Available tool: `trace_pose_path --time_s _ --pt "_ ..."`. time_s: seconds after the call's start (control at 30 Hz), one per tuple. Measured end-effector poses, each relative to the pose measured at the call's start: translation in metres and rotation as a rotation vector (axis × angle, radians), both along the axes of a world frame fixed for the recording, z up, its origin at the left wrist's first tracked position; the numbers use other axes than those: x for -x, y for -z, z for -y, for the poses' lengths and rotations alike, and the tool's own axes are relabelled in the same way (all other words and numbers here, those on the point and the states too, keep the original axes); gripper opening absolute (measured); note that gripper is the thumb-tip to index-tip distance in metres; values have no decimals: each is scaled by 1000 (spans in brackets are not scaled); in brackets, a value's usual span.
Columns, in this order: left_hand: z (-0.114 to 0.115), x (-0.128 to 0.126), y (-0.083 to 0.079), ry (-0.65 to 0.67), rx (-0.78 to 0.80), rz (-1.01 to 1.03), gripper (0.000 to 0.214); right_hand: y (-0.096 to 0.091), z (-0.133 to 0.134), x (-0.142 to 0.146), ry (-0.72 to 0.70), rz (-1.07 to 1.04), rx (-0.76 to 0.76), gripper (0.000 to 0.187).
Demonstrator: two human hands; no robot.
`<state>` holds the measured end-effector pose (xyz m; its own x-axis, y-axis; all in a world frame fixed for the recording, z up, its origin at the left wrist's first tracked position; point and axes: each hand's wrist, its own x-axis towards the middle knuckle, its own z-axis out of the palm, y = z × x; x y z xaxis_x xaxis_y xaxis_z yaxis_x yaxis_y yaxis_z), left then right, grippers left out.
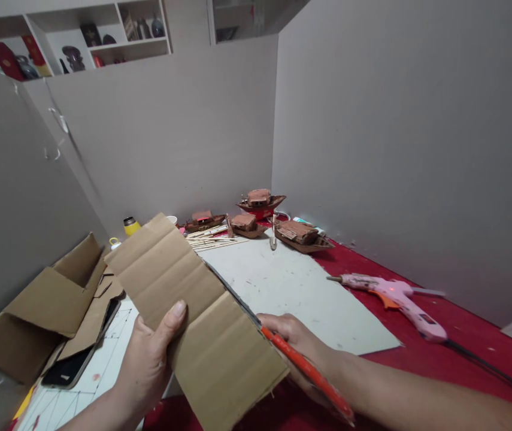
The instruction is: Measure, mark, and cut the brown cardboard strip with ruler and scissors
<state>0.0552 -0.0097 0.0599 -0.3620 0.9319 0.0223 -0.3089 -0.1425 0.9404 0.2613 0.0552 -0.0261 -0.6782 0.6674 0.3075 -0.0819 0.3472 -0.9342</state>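
Cardboard piece point(213, 335) at seven o'clock, left hand's point(148, 353) thumb pressing it, other fingers hidden; right hand's point(300, 341) fingers grip a red-handled tool point(312, 374), blade along its edge; beyond, towards one o'clock, four model boats point(303, 236) look built; this piece seems unattached.

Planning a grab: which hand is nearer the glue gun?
Right. The right hand is left of the glue gun, gripping a red-handled tool; the left hand is farther left, on the cardboard.
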Motion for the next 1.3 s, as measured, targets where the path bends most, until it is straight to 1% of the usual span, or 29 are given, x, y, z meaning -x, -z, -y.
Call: trace_pose_path --time_s 0.13,0.27,0.37,0.47,0.6,0.7,0.87,0.93,1.03,1.13,1.2,1.3 --pt "0 -1 0 -2 9 5 81 -1 1 1 -11 -44 -12 53" --pt "0 -1 1 5 2 12 84 2 3 1 3 -57 -21 41" --pt "0 -1 2 16 9 30 84 8 3 2 14 -66 46 37" --pt "1 -1 2 24 12 45 83 14 3 3 8 -91 109 37" --pt "3 -4 0 28 48 47 85 11 4 5 -1 -106 188 36" --pt "5 -5 -2 34 71 45 85 2 6 7 22 -132 229 39" --pt "4 1 -5 48 71 28 80 -10 3 7 196 -36 248 50" --pt "0 6 -5 72 78 21 79 -11 0 7 232 -42 310 53" --pt "-9 15 1 150 128 -2 75 -11 -4 8 264 -67 402 56" --pt "-17 21 9 202 178 -22 67 -10 -6 7 276 -90 439 56" --pt "-21 23 14 189 177 -29 61 -9 -6 6 257 -95 449 55" --pt "-24 25 15 154 135 -29 55 -7 -5 5 202 -88 432 57"
